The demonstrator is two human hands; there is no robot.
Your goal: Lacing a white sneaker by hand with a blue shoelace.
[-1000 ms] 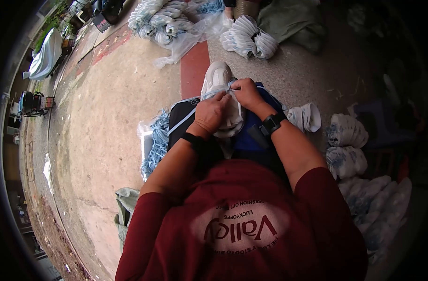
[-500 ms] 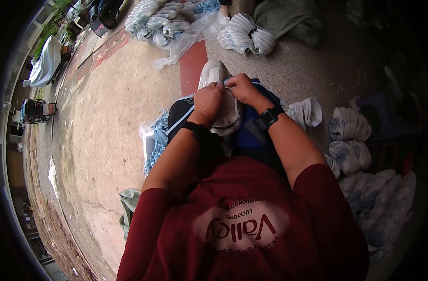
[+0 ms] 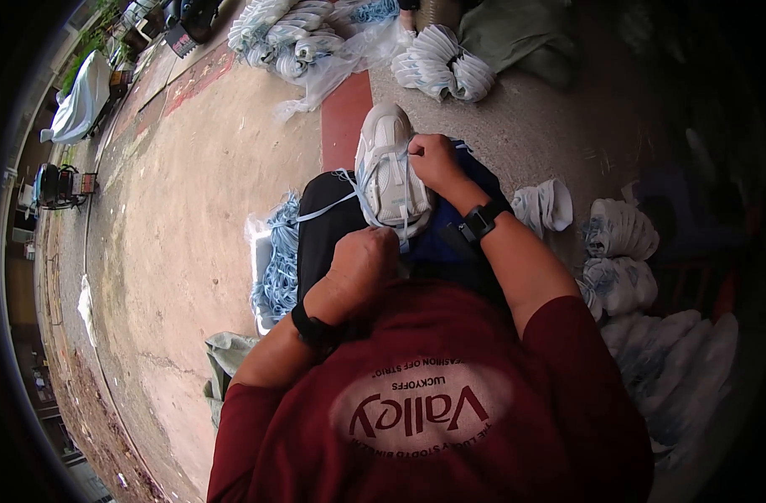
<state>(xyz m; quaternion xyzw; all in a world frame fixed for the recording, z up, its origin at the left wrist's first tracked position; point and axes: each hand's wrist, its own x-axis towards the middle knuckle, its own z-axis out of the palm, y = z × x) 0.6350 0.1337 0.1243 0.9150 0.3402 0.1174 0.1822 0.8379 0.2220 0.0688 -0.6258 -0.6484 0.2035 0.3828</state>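
A white and grey sneaker (image 3: 394,189) rests on my lap with its toe pointing away from me. A light blue shoelace (image 3: 364,201) runs along its left side, and one length drapes over my left knee. My left hand (image 3: 364,261) is closed near the heel, drawn toward my body, and the lace leads to its fingers. At the upper right edge of the shoe, my right hand (image 3: 436,161) pinches the lace by the eyelets. The fingertips of the left hand are mostly hidden.
Left of my knee a white container (image 3: 263,260) holds a tangle of blue laces (image 3: 282,268). Bundled white shoe pieces (image 3: 442,63) lie ahead, with more stacks (image 3: 622,251) at the right. A person's hand (image 3: 406,18) shows at the top edge.
My left hand has moved from the shoe's opening back toward my body, uncovering the laces. The right hand stays close to the eyelets, slightly shifted.
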